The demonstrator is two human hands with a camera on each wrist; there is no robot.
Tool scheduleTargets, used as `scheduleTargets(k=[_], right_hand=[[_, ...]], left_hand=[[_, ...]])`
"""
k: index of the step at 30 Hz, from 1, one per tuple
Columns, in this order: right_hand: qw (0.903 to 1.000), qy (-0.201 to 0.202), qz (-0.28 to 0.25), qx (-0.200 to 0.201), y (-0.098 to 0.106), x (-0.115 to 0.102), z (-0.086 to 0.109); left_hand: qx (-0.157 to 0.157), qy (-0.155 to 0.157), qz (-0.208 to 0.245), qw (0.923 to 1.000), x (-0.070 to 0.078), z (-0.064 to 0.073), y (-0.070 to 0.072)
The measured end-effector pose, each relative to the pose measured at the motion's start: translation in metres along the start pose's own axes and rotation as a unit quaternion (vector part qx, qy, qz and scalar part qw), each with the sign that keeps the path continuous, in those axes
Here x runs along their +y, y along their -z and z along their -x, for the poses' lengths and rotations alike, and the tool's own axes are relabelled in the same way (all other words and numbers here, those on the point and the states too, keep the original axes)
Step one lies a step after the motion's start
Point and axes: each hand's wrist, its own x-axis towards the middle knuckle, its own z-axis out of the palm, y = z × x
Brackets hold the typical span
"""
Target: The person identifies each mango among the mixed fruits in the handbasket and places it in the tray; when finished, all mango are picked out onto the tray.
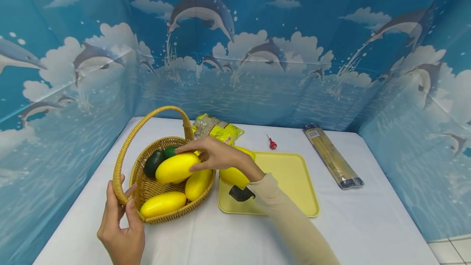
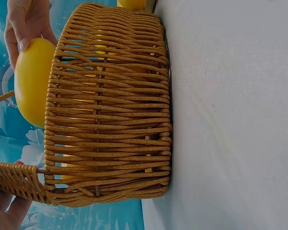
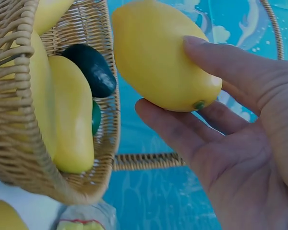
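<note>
My right hand (image 1: 218, 154) holds a yellow mango (image 1: 177, 168) over the wicker basket (image 1: 149, 190). In the right wrist view its thumb lies on one side of the fruit and the fingers lie beneath. At the basket's near left, my left hand (image 1: 123, 232) grips the base of the arched handle (image 1: 126, 150) between thumb and fingers. Inside the basket are more yellow mangoes (image 1: 163, 204) and dark green, avocado-like fruits (image 1: 153, 163). The left wrist view shows the basket's woven side and the held mango (image 2: 33, 84) above its rim.
Right of the basket lies a yellow tray (image 1: 294, 179), bearing yellow fruit (image 1: 233, 177) and a dark object (image 1: 241, 194) partly behind my right forearm. Behind stand a printed plastic bag (image 1: 217, 128) and a red lollipop (image 1: 272, 144). A wrapped bundle of sticks (image 1: 333, 156) is farther right.
</note>
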Motion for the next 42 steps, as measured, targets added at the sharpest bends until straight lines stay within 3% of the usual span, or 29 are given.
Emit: scheduleTargets(k=[7,16,25,42], right_hand=[[0.9998,-0.001,0.010,0.019,0.003,-0.004,0.023],[0.9986,-0.034,-0.035,0.022,0.001,-0.007,0.048],[0.9924,-0.029,-0.078,0.091,-0.010,-0.003,0.087],[0.9834,-0.087,-0.085,0.134,-0.026,0.010,0.148]], left_hand=[[-0.002,0.001,-0.003,1.0000,0.000,0.001,0.000],[-0.002,0.003,-0.008,1.0000,0.001,0.003,0.002],[-0.004,0.000,0.003,1.0000,-0.002,0.003,0.003],[-0.022,0.005,-0.012,0.9997,-0.001,0.003,0.007]])
